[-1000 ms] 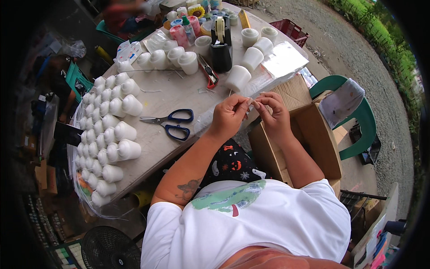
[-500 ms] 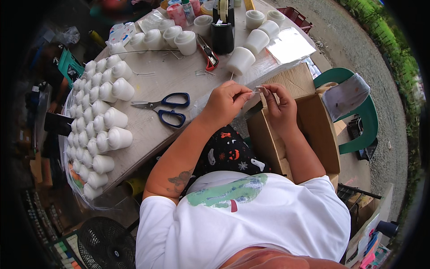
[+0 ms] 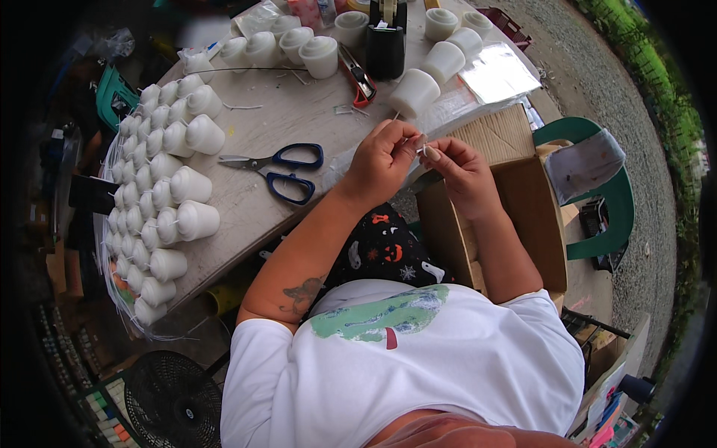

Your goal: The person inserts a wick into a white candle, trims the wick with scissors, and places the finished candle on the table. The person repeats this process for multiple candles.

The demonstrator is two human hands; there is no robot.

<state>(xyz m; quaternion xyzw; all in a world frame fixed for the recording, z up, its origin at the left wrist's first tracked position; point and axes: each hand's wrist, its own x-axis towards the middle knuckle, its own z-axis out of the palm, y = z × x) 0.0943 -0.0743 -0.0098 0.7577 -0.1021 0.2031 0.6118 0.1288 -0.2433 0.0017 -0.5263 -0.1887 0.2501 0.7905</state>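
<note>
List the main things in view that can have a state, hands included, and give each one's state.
Left hand: pinching a thin white strand
Right hand: also pinching thin white strand
Nearest white cup-shaped piece: lying on its side
Scissors: lying flat, blades close together
Utility knife: lying flat, blade unclear
Tape dispenser: upright
Cardboard box: open
Green chair: cloth draped over its back
Black fan: spinning or still, cannot tell

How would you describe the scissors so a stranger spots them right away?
On the pale table, find the big cluster of white cup-shaped pieces at left. The scissors lie right of it, blades pointing toward it. Unlike those white neighbours, they have two dark blue loop handles.
</note>
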